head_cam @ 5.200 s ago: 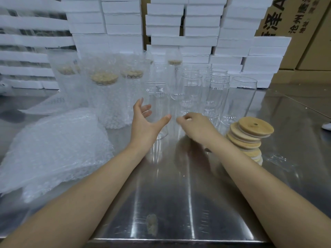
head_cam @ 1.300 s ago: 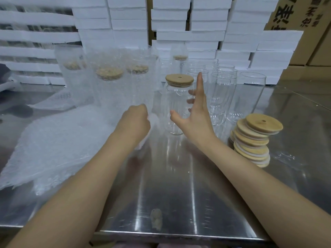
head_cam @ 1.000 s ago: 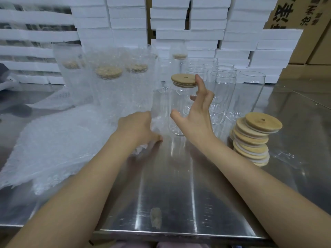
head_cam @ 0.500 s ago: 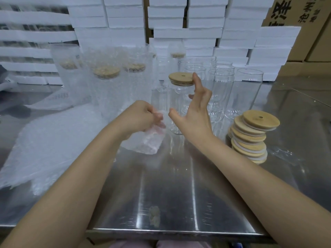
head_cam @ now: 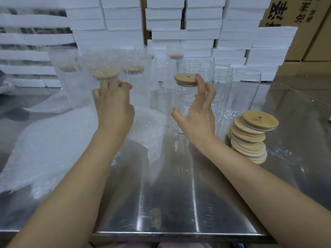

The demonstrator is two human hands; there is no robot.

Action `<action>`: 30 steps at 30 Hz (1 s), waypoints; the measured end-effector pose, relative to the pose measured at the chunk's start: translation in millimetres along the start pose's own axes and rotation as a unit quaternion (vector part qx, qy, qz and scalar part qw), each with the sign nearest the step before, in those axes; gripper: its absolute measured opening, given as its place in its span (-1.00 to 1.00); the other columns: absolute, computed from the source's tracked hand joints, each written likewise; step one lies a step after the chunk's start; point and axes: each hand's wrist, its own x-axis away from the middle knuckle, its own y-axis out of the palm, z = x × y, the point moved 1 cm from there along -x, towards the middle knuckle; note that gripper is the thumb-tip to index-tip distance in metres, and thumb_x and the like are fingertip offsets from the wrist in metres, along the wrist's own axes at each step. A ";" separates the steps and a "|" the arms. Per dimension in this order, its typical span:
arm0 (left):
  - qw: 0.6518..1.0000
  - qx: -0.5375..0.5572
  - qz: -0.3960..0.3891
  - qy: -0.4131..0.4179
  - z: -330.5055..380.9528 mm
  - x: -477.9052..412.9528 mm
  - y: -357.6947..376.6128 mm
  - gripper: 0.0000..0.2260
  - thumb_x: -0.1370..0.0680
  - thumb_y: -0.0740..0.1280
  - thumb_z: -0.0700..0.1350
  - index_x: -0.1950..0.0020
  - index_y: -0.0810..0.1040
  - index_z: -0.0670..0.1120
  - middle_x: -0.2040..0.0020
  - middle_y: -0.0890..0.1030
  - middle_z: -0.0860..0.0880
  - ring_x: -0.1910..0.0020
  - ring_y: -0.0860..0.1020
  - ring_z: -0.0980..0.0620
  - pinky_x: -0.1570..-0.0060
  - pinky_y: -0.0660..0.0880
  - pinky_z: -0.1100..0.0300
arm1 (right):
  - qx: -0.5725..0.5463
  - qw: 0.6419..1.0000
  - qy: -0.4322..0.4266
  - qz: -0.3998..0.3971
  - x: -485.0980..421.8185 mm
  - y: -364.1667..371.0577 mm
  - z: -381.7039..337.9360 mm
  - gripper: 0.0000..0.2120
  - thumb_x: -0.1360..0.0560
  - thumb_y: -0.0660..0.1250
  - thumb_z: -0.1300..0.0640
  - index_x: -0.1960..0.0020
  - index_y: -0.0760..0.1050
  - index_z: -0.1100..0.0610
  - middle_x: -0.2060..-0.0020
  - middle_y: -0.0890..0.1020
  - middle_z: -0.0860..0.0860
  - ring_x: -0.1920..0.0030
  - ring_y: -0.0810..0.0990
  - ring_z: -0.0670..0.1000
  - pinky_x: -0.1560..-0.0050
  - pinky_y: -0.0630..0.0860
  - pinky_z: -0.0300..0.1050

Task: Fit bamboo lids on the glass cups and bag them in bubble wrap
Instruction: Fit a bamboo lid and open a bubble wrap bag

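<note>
Lid on, bagging step: we hold a bubble-wrap bag up beside the lidded cup.

On the steel table the bubble wrap pile lies left, bagged cups stand back left, bare cups back right, and the lid stack sits right. Our left hand, fingers curled, pinches one bubble-wrap bag lifted above the pile. Just right of it, the lidded glass cup stands upright in front of the bare cups. Our right hand is spread and grips nothing, forefinger tip touching the rim of the bamboo lid. We judge this cup's lid fitted. Next we need the bag mouth opened (blurred, can't tell whether it is) and the cup gripped and slid in upright, without knocking the neighbouring cups.
</note>
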 end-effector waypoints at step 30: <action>0.943 0.079 -0.318 0.064 21.7 18.8 32.7 -0.63 -0.58 0.25 0.04 -0.25 0.52 -0.18 -0.22 0.48 -0.13 -0.21 0.48 -0.15 -0.15 0.42 0.06 | -0.027 1.000 -0.006 -0.007 -1.2 1.5 5.5 -0.10 -0.41 0.40 0.09 -0.57 -0.05 0.08 -0.38 0.17 0.11 -0.17 0.45 0.10 0.20 0.55 0.02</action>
